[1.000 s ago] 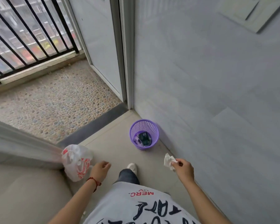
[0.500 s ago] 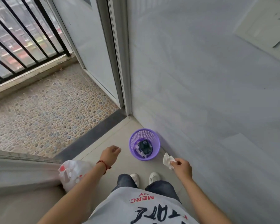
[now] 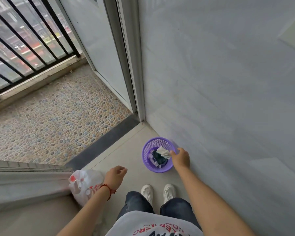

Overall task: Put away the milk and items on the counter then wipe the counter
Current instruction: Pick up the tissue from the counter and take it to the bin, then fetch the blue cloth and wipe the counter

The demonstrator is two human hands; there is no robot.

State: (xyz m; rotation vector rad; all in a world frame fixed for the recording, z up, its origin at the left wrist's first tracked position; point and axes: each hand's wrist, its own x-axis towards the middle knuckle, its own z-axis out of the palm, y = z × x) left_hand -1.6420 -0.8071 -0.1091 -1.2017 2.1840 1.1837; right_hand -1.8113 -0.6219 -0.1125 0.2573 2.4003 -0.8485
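The person stood over a small purple bin (image 3: 156,155) set on the floor against the wall, close to the balcony door. The right hand (image 3: 181,158) reached out over the bin's rim on the wall side, its fingertips pinched on a crumpled white tissue (image 3: 163,152) that hung above the bin's opening, over the dark rubbish already inside. The left hand (image 3: 115,175) hung loosely curled and empty, away from the bin toward the door track, just above a white plastic bag (image 3: 85,184) with red print that sat on the floor. No counter or milk showed in this view. Judging by the tissue, the wiping looked finished and the step in hand was throwing away the used wipe, so the task seemed near its end. The next move called only for opening the fingers so the tissue fell inside the rim, not onto the floor beside the bin.
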